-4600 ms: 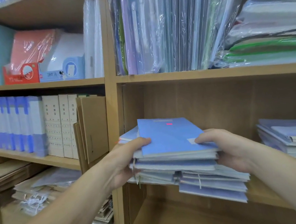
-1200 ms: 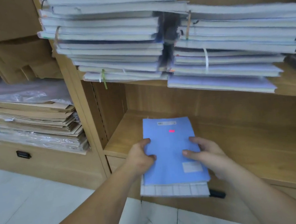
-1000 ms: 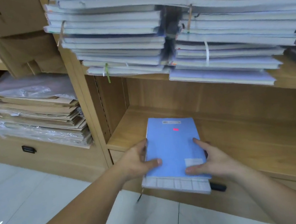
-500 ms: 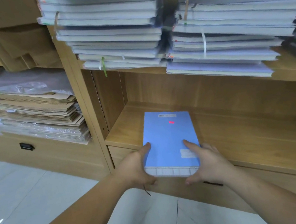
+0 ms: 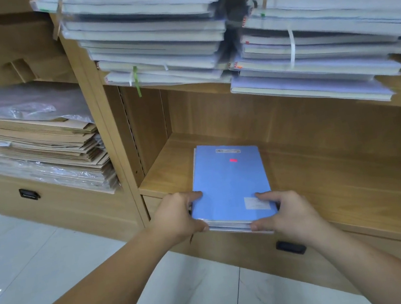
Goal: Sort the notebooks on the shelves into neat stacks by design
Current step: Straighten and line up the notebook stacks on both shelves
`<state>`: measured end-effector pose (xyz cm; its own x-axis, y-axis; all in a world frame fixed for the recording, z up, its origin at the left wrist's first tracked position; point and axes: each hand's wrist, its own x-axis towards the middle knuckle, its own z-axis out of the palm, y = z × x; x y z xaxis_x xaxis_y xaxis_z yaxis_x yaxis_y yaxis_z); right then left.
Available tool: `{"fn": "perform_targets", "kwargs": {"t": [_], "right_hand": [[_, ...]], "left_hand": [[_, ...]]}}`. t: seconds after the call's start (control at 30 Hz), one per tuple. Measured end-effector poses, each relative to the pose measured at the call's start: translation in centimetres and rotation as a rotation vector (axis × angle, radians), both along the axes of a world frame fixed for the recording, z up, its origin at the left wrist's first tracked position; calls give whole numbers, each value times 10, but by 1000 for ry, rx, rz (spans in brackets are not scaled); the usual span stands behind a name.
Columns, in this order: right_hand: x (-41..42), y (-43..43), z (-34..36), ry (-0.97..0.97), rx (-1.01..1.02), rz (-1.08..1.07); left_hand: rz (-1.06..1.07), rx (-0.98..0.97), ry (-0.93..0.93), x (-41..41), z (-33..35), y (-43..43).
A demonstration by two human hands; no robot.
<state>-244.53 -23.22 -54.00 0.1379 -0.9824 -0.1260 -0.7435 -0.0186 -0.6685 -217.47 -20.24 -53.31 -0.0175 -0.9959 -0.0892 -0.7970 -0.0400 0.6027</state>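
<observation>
blue notebooks (image 5: 229, 186): small flat stack, white label (image 5: 254, 203).

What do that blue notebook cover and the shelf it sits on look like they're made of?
Blue notebook: likely matte card or coated paper, flat with little shine. Lower shelf: light board with wood grain, probably laminate; the streaks look even and smooth.

Head view, close, angled down toward lower shelf (image 5: 326, 186).
</observation>
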Motion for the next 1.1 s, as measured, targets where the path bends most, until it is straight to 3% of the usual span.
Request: {"fn": "perform_targets", "kwargs": {"t": [0.13,0.3,0.5,0.67,0.97,1.1], "right_hand": [[1,-2,-2,-36,-17,-81],[9,6,0,147,-6,36],[15,18,-5,221,-137,-14],[18,29,-6,264,-193,-49],[15,25,-7,98,-148,-78],[14,26,-1,274,-123,-23]], "left_hand": [[36,-8,79,-4,-3,2],[-5,-4,-47,-8,-8,6],[22,-76,-149,-7,-10,6],[24,-77,-89,-3,-14,8],[30,-134,-107,-1,-15,5],[-21,-102,-163,-1,-16,8]]}}
